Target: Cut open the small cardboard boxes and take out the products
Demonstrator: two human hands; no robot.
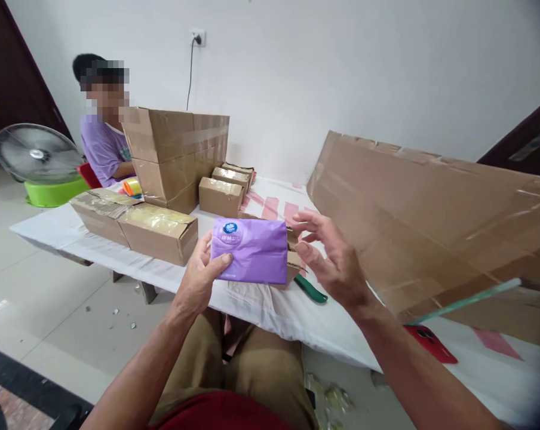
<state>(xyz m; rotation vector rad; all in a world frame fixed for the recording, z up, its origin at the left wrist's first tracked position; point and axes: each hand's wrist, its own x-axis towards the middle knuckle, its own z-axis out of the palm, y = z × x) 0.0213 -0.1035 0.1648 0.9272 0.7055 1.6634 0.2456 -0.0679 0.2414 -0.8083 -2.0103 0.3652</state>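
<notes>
up front, a purple tissue pack (251, 250) sits in the left hand (198, 280), thumb clamped across its lower face, held above the near edge of the white-clothed table (117, 263). the right hand (335, 260) hovers just beside the pack's right end, fingers spread apart and holding nothing. behind the pack a small open carton (293, 258) shows; its contents are hidden. a green-handled cutter (311, 290) lies by it. further left sit taped-shut cartons (160, 232), and a big open box (175, 155) whose inside cannot be seen. a large flattened cardboard sheet (435, 227) leans at right. a seated person (102, 143) is at the far end.
</notes>
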